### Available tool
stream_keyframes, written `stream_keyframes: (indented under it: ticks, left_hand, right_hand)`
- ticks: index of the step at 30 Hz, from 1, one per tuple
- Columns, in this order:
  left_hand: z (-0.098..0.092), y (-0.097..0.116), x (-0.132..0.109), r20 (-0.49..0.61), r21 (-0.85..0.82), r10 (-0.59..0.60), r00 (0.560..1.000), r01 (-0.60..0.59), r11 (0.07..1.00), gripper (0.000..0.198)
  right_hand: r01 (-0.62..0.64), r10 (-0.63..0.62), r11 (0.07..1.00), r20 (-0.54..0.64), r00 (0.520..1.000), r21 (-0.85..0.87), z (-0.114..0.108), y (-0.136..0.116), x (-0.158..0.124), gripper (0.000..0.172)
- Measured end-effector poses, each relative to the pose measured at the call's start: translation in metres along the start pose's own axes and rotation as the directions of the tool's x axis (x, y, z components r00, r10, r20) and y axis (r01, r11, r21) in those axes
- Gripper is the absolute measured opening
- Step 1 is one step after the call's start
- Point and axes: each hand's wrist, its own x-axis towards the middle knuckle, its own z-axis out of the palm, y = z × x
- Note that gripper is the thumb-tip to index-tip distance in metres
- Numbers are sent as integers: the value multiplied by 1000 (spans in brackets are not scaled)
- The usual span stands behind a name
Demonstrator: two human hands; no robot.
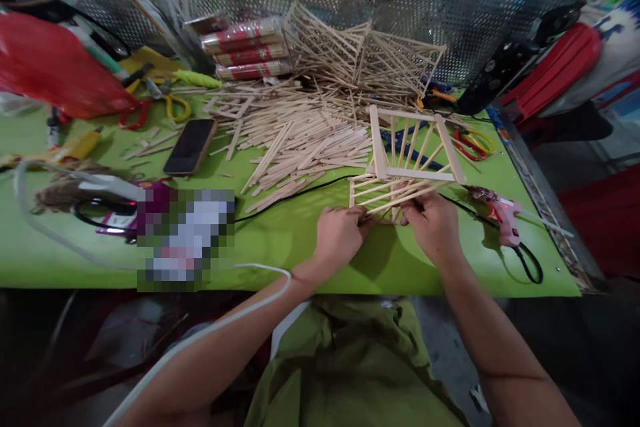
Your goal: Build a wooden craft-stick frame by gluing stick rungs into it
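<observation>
Between my two hands is a small open frame of wooden sticks [417,175], with flat popsicle sticks along its edges and thin round sticks slanting across its sides. My left hand [340,233] is closed on its lower left corner. On the lower right side, my right hand [434,227] grips the same frame, thumb toward the middle. The fingertips of both hands are partly hidden by the sticks. Beyond the frame, a heap of loose popsicle sticks [320,147] spreads over the green tabletop [280,253].
A pink glue gun [505,217] lies at the right with its cord. Blue-handled pliers [405,147] are behind the frame. Larger stick frames [360,53] and packaged stick bundles [247,50] stand at the back. A phone [190,147] and red bag [60,67] are left; a white cable crosses my left forearm.
</observation>
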Motion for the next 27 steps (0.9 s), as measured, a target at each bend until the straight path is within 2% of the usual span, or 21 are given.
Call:
stream_keyframes:
  ticks: [5,8,11,15,17,19,21,23,24,25,27]
  left_hand:
    - [-3,4,8,-1,5,-50,999,50,999,24]
    - [-3,4,13,-17,12,-101,995,101,995,23]
    - [-4,2,22,-19,-36,-117,993,116,993,21]
    - [-8,-3,32,-27,-18,-121,992,120,993,24]
    - [-10,-4,35,-32,-8,-128,991,127,992,25]
    - [-10,-6,35,-39,-21,-128,991,127,992,25]
    - [-10,-8,35,-56,-29,-102,993,101,994,28]
    - [-9,-9,34,-48,-39,-85,995,83,996,30]
    - [-9,-10,33,-41,-41,-80,996,78,996,33]
    - [-10,-10,33,-31,-41,-70,997,69,997,35]
    - [-11,-10,31,-4,-37,-47,999,47,998,38]
  right_hand:
    - [-43,44,998,-15,999,45,-15,10,-5,23]
    - [-39,41,998,48,998,-40,-35,18,-20,22]
    - [110,-62,969,216,974,-220,-52,27,-37,20]
    - [362,-192,846,411,891,-391,-52,29,-54,21]
    - [425,-202,799,476,856,-425,-48,25,-57,24]
    - [430,-207,810,492,846,-399,-47,24,-57,26]
    - [334,-178,863,391,903,-378,-56,30,-55,23]
    - [155,-95,911,171,981,-383,-73,44,-54,19]
    - [64,-51,918,43,998,-391,-84,53,-53,19]
    - [-27,-15,915,-100,995,-403,-95,62,-53,20]
    - [-227,82,870,-324,942,-438,-116,80,-52,22]
